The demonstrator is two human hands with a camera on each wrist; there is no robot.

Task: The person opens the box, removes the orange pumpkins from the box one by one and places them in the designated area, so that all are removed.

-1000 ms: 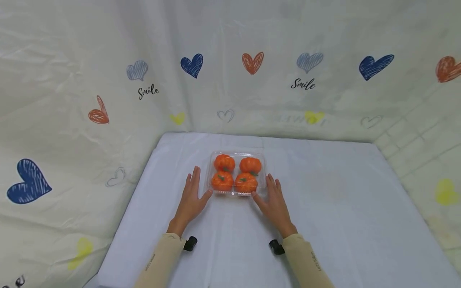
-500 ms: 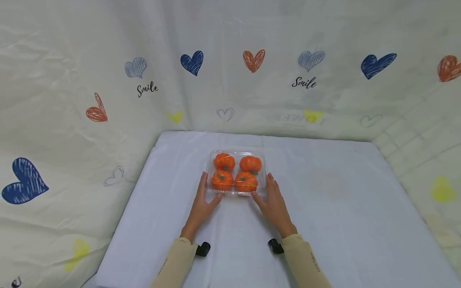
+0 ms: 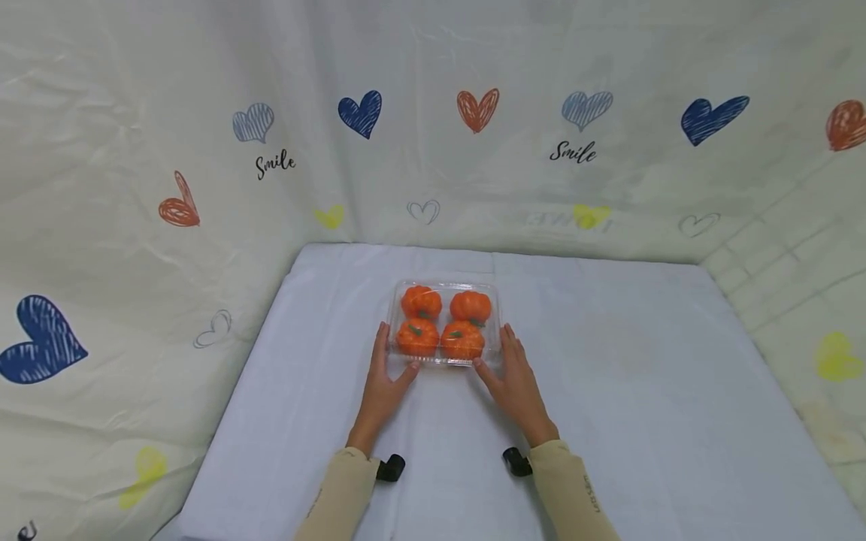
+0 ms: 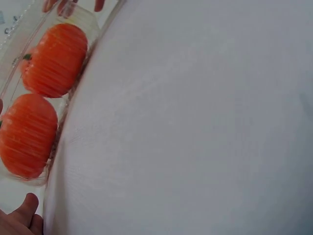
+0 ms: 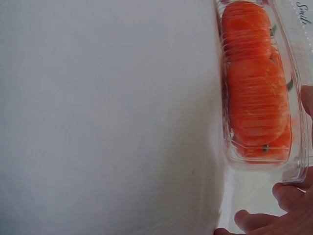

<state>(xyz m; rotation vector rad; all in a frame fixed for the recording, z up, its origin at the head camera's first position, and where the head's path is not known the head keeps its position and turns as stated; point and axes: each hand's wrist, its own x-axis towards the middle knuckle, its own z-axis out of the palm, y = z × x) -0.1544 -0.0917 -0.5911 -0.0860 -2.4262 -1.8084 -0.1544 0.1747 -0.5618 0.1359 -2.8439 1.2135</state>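
Observation:
A clear plastic clamshell box (image 3: 446,304) lies with its lid down at the middle of the table. Several small orange pumpkins (image 3: 417,338) with green stems sit inside. My left hand (image 3: 382,387) is at the box's near left corner, fingers straight along the side and thumb at the front edge. On the other side my right hand (image 3: 517,387) mirrors it at the near right corner. In the right wrist view, fingertips (image 5: 288,193) reach the box's corner. The left wrist view shows pumpkins (image 4: 56,61) behind the ribbed front wall.
A white cloth covers the table (image 3: 622,391). Behind it and to both sides hangs a pale curtain (image 3: 419,165) printed with hearts and the word "Smile". A small black camera (image 3: 391,468) is worn at the left wrist, another black camera (image 3: 517,462) at the right.
My left hand has moved right, from beside the box to its near left corner. The right hand has stayed at its corner. The box shows no clear movement.

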